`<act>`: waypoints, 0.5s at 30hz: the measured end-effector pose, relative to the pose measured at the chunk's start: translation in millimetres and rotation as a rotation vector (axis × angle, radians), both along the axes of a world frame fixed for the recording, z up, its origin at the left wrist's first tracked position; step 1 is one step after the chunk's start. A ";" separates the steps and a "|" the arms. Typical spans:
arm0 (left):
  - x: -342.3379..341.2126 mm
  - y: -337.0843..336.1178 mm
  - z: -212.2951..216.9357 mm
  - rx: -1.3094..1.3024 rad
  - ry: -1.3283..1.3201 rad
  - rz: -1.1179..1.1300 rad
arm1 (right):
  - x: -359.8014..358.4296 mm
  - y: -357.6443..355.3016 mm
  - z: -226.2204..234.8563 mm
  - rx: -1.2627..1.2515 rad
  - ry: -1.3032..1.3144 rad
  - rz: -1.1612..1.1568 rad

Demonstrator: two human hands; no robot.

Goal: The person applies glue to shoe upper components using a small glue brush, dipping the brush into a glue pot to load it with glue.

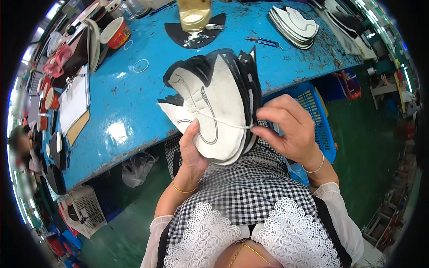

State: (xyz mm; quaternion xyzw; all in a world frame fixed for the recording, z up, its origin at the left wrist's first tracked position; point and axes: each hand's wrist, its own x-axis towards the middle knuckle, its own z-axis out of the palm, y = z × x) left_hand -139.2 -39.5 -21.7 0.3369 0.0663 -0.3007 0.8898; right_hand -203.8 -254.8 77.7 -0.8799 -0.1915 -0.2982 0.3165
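A thick stack of white and black shoe upper pieces (pixel 228 91) is tilted up over the table's near edge. My left hand (pixel 192 149) grips it from below, the thumb pressed on the white top piece and the other fingers hidden underneath. Across the stack runs a thin white band (pixel 227 124), crossing the curved dark lines on the top piece. At the right side of the stack, my right hand (pixel 290 127) pinches this band between thumb and fingers.
Another stack of white pieces (pixel 297 27) lies at the back right, near blue-handled thread snips (pixel 263 42). A glue jar (pixel 195 15) stands on a black piece. Loose white bands (pixel 140 66) and a clipboard (pixel 76 100) are on the left. A blue basket (pixel 328 138) sits below right.
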 end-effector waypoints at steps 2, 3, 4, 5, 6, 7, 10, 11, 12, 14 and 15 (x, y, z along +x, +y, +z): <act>-2.1 8.5 -1.6 -0.035 0.003 0.032 | 7.3 9.8 2.1 -0.057 0.020 -0.020; -4.0 11.5 -0.4 -0.023 0.022 0.085 | 10.9 12.8 -2.2 -0.051 0.076 -0.023; -5.8 13.7 0.7 -0.012 0.042 0.139 | 13.0 15.3 -5.9 -0.046 0.132 -0.024; -6.5 17.8 -0.9 -0.026 0.072 0.156 | 13.8 18.6 -9.6 0.014 0.177 0.005; -7.3 22.3 -1.9 -0.031 0.071 0.164 | 13.2 20.8 -14.3 0.008 0.175 0.013; -7.8 26.2 -2.4 -0.032 0.050 0.155 | 11.9 21.7 -18.8 0.058 0.253 0.055; -8.7 38.5 -1.2 -0.036 0.016 0.166 | 9.7 26.0 -25.5 0.138 0.330 0.130; -8.6 45.1 2.6 0.036 -0.001 0.146 | 8.7 25.0 -26.6 0.185 0.383 0.227; -7.2 52.6 4.8 0.107 -0.019 0.127 | 8.5 23.8 -26.6 0.232 0.435 0.323; 0.1 74.8 -1.3 0.075 -0.041 0.105 | 11.6 23.3 -21.6 0.275 0.438 0.427; 2.1 86.1 -5.4 0.038 -0.020 0.058 | 11.3 23.6 -16.6 0.502 0.605 0.417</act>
